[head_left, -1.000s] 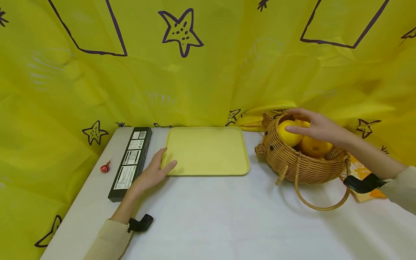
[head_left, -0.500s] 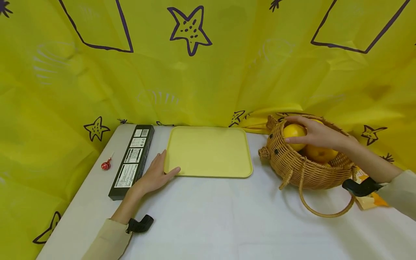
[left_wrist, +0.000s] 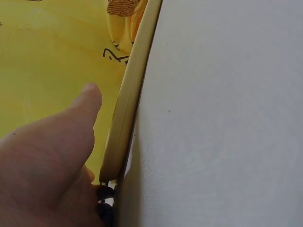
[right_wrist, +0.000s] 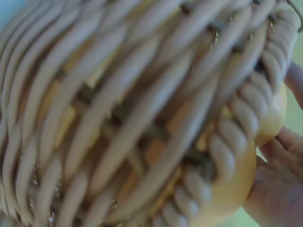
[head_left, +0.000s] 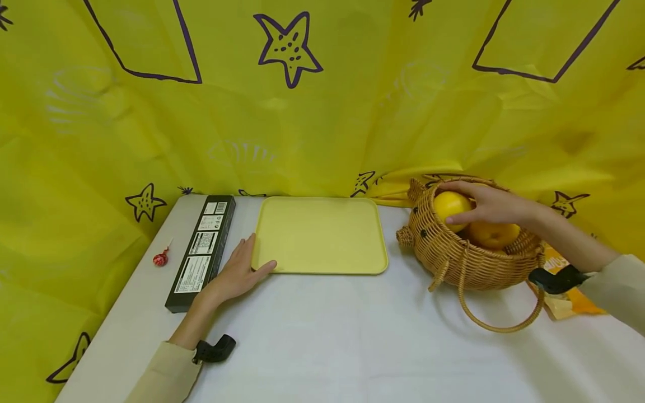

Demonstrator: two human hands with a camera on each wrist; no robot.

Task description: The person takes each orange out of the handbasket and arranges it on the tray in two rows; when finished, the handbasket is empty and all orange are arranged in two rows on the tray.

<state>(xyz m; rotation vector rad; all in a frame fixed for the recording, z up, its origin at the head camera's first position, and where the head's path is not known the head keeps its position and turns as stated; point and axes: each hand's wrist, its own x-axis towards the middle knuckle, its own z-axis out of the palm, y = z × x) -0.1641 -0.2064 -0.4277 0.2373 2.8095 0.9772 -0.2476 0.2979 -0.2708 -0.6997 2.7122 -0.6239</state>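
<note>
Right hand [head_left: 499, 206] grips a yellow fruit [head_left: 450, 207] inside a wicker basket [head_left: 468, 268]

Nearest, at the lower left of the frame, is one sleeved arm with a black device [head_left: 215, 349] on its wrist, above a white table [head_left: 322, 341]. The left hand [head_left: 237, 274] has its fingers extended and its thumb spread, at the left edge of one pale yellow tray [head_left: 322, 235] in the centre. At the left lies one long dark box [head_left: 201, 252]. It carries four white label panels; the upper one has a barcode, but the print is too small to read. Left of it there is one red lollipop [head_left: 160, 258].

At the right of the frame, one orange packet [head_left: 579, 302] is partly hidden by the right arm and the basket; its white lettering I cannot read. The single basket has the shape of a pig, with snout, black eyes and one rope-like handle [head_left: 504, 330], which hangs toward the front. Two fruits can be counted in it. The yellow one, round, smooth and shiny, is at the basket's left end, between the right thumb and fingers. The other, an orange fruit [head_left: 492, 234], is wider and sits just beside it.

Farthest, a yellow cloth [head_left: 322, 129] fills the upper frame, with dark drawings, among them a dotted starfish [head_left: 289, 50].
</note>
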